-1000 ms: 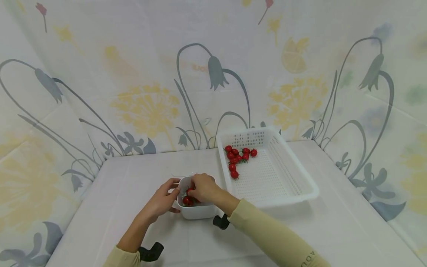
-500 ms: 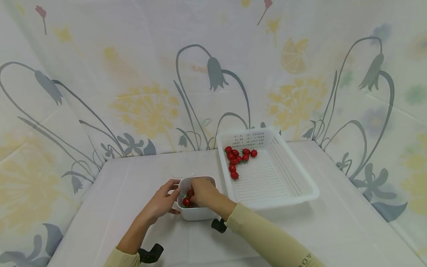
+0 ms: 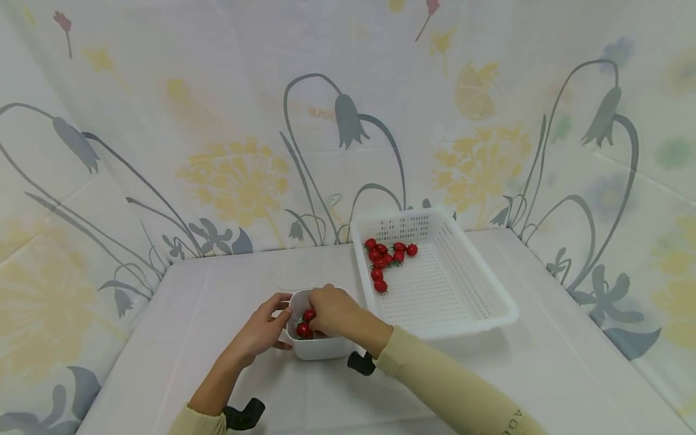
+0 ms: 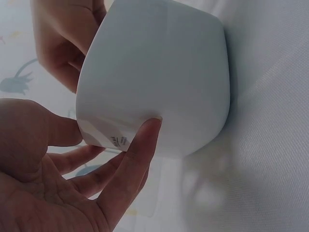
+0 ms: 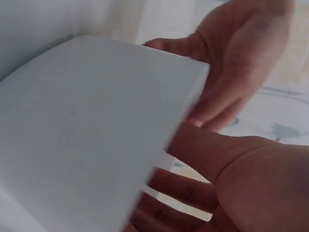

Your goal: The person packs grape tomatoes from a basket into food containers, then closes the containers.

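A small white container stands on the table in the head view, with a few red cherry tomatoes visible inside. My left hand holds its left side; in the left wrist view the thumb is at the rim and a fingertip presses the outer wall. From the right, my right hand reaches over the rim, its fingers down inside beside the tomatoes. The wall hides those fingertips in the right wrist view, so what they hold is not visible.
A larger white perforated basket stands behind and to the right, with several cherry tomatoes grouped along its left side. A thin clear rim shows just behind the container. A flower-patterned cloth hangs behind the white table.
My right hand has dipped deeper into the container, then risen slightly, shifting the tomatoes there. The left hand keeps its place on the container. The tomatoes in the basket have stayed put.
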`<move>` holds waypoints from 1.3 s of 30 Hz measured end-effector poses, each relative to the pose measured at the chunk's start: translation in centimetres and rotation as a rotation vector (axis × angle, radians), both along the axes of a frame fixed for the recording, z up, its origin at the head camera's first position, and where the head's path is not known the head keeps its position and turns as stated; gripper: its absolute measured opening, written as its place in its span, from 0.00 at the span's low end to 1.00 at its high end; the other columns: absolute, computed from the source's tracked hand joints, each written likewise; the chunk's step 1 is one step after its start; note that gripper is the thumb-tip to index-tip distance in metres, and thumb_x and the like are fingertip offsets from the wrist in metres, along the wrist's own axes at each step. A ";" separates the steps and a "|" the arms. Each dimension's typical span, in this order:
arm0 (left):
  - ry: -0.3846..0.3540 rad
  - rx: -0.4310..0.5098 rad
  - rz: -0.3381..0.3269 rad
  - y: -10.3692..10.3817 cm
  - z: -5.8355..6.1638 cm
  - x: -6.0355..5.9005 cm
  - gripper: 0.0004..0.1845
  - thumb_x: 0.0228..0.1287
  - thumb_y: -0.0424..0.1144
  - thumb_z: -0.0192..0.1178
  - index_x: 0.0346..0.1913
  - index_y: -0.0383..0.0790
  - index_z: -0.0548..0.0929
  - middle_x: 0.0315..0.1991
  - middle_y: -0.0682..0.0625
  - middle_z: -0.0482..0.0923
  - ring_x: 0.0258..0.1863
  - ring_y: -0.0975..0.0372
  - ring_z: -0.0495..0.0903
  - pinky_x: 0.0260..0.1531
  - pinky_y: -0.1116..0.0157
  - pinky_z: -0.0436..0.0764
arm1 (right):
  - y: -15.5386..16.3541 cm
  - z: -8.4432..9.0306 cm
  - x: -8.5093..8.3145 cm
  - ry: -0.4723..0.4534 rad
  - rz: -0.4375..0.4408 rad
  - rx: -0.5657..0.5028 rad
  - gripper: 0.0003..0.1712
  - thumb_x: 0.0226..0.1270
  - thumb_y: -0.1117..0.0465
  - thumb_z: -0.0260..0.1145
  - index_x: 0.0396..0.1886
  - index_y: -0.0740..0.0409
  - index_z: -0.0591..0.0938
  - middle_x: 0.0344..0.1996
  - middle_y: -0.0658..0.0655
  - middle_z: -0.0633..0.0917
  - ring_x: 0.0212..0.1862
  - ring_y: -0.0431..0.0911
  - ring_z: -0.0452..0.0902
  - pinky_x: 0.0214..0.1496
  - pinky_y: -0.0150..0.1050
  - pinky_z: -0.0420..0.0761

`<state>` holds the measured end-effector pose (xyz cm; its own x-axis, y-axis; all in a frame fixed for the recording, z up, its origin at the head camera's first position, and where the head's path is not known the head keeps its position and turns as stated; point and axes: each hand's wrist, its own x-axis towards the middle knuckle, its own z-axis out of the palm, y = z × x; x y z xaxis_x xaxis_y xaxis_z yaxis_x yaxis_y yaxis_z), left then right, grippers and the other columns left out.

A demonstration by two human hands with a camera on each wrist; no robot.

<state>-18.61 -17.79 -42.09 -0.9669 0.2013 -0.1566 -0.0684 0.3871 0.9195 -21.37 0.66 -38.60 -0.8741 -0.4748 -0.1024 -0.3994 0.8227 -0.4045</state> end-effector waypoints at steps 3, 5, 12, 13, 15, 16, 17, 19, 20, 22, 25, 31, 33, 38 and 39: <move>0.002 -0.006 0.000 0.0 0.0 0.0 0.19 0.81 0.36 0.49 0.69 0.37 0.70 0.69 0.31 0.67 0.56 0.40 0.80 0.31 0.53 0.90 | 0.8 1.2 0.3 -0.064 0.005 -0.032 0.11 0.62 0.58 0.75 0.39 0.58 0.86 0.27 0.49 0.81 0.32 0.43 0.75 0.29 0.34 0.79; 0.004 -0.008 0.002 0.0 0.0 0.1 0.19 0.81 0.37 0.49 0.69 0.37 0.70 0.69 0.31 0.67 0.56 0.40 0.80 0.30 0.53 0.90 | 1.4 2.0 0.3 -0.093 0.032 -0.057 0.11 0.63 0.56 0.75 0.39 0.57 0.86 0.27 0.49 0.81 0.32 0.43 0.75 0.28 0.34 0.78; 0.004 -0.012 0.011 0.1 0.1 0.1 0.20 0.81 0.38 0.50 0.69 0.38 0.70 0.69 0.32 0.68 0.56 0.41 0.80 0.30 0.53 0.90 | 3.8 4.0 0.0 -0.162 0.127 -0.176 0.12 0.67 0.55 0.72 0.43 0.58 0.86 0.37 0.52 0.86 0.39 0.44 0.79 0.36 0.36 0.83; 0.003 -0.014 0.012 0.1 0.1 0.1 0.20 0.81 0.38 0.50 0.70 0.38 0.70 0.69 0.32 0.68 0.56 0.41 0.80 0.30 0.53 0.90 | 4.2 4.3 -0.1 -0.160 0.139 -0.190 0.12 0.67 0.55 0.71 0.44 0.58 0.86 0.38 0.53 0.86 0.40 0.44 0.80 0.37 0.37 0.84; 0.004 -0.018 0.015 0.1 0.1 0.1 0.20 0.81 0.38 0.50 0.70 0.38 0.70 0.69 0.33 0.68 0.56 0.42 0.80 0.30 0.53 0.90 | 5.0 4.8 -0.4 -0.154 0.159 -0.217 0.14 0.67 0.55 0.71 0.46 0.60 0.86 0.39 0.53 0.86 0.42 0.45 0.81 0.40 0.37 0.84; 0.004 -0.020 0.017 0.1 0.2 0.1 0.20 0.81 0.38 0.50 0.70 0.38 0.70 0.69 0.33 0.68 0.56 0.42 0.80 0.30 0.53 0.90 | 5.5 5.0 -0.5 -0.150 0.170 -0.225 0.14 0.68 0.55 0.71 0.46 0.60 0.86 0.39 0.52 0.87 0.42 0.44 0.81 0.41 0.37 0.84; 0.004 -0.020 0.017 0.1 0.2 0.1 0.20 0.81 0.38 0.50 0.70 0.38 0.70 0.69 0.33 0.68 0.56 0.42 0.80 0.30 0.53 0.90 | 5.9 5.2 -0.7 -0.142 0.178 -0.229 0.14 0.68 0.55 0.71 0.46 0.59 0.86 0.39 0.52 0.87 0.42 0.44 0.81 0.42 0.36 0.84; 0.004 -0.020 0.015 0.1 0.2 0.2 0.20 0.81 0.37 0.49 0.70 0.38 0.70 0.69 0.33 0.68 0.56 0.42 0.80 0.30 0.53 0.90 | 6.8 5.6 -1.2 -0.137 0.177 -0.235 0.14 0.68 0.54 0.71 0.46 0.58 0.86 0.39 0.50 0.87 0.42 0.43 0.81 0.42 0.35 0.84; 0.005 -0.019 0.014 0.1 0.2 0.2 0.20 0.81 0.37 0.49 0.70 0.38 0.70 0.69 0.32 0.68 0.56 0.42 0.80 0.30 0.53 0.90 | 7.2 5.7 -1.4 -0.136 0.172 -0.235 0.14 0.68 0.54 0.71 0.47 0.58 0.86 0.39 0.50 0.87 0.42 0.43 0.81 0.42 0.34 0.84; 0.007 -0.018 0.011 0.1 0.2 0.2 0.20 0.81 0.37 0.49 0.70 0.38 0.70 0.69 0.32 0.68 0.56 0.41 0.79 0.31 0.53 0.90 | 8.1 6.0 -1.8 -0.138 0.155 -0.236 0.14 0.68 0.54 0.71 0.47 0.57 0.86 0.39 0.50 0.86 0.43 0.43 0.81 0.42 0.34 0.84; 0.009 -0.021 0.012 0.1 0.1 0.2 0.20 0.81 0.38 0.49 0.70 0.38 0.70 0.69 0.33 0.68 0.56 0.41 0.80 0.31 0.53 0.90 | 9.3 6.1 -2.7 -0.153 0.120 -0.253 0.14 0.69 0.54 0.71 0.48 0.57 0.86 0.40 0.51 0.86 0.43 0.45 0.81 0.42 0.36 0.84; 0.007 -0.028 0.018 0.2 0.0 0.1 0.20 0.81 0.38 0.50 0.70 0.39 0.70 0.69 0.33 0.68 0.56 0.41 0.80 0.30 0.53 0.90 | 12.0 5.7 -4.5 -0.155 0.070 -0.273 0.16 0.69 0.54 0.70 0.50 0.58 0.86 0.41 0.51 0.86 0.46 0.46 0.80 0.49 0.41 0.83; 0.005 -0.031 0.022 0.2 -0.1 0.0 0.20 0.81 0.38 0.50 0.70 0.39 0.71 0.69 0.33 0.68 0.56 0.42 0.80 0.30 0.53 0.90 | 12.8 5.4 -5.1 -0.158 0.063 -0.282 0.15 0.70 0.54 0.69 0.49 0.59 0.86 0.41 0.52 0.87 0.45 0.47 0.81 0.49 0.43 0.83; 0.004 -0.032 0.031 0.2 -0.2 -0.1 0.20 0.81 0.38 0.50 0.69 0.39 0.71 0.69 0.33 0.68 0.56 0.41 0.80 0.30 0.53 0.90 | 14.6 4.4 -6.5 -0.210 0.024 -0.334 0.14 0.71 0.57 0.68 0.48 0.63 0.85 0.42 0.56 0.87 0.44 0.50 0.82 0.50 0.47 0.86; 0.003 -0.031 0.031 0.2 -0.2 -0.1 0.20 0.81 0.38 0.50 0.70 0.39 0.71 0.69 0.33 0.68 0.56 0.41 0.80 0.30 0.53 0.90 | 14.9 4.2 -6.7 -0.221 0.016 -0.343 0.14 0.71 0.58 0.68 0.48 0.64 0.85 0.42 0.56 0.87 0.44 0.50 0.82 0.50 0.48 0.86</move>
<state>-18.74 -17.58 -42.29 -0.9732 0.1663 -0.1590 -0.0778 0.4128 0.9075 -28.09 15.57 -34.41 -0.8413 -0.5271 -0.1200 -0.2838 0.6195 -0.7319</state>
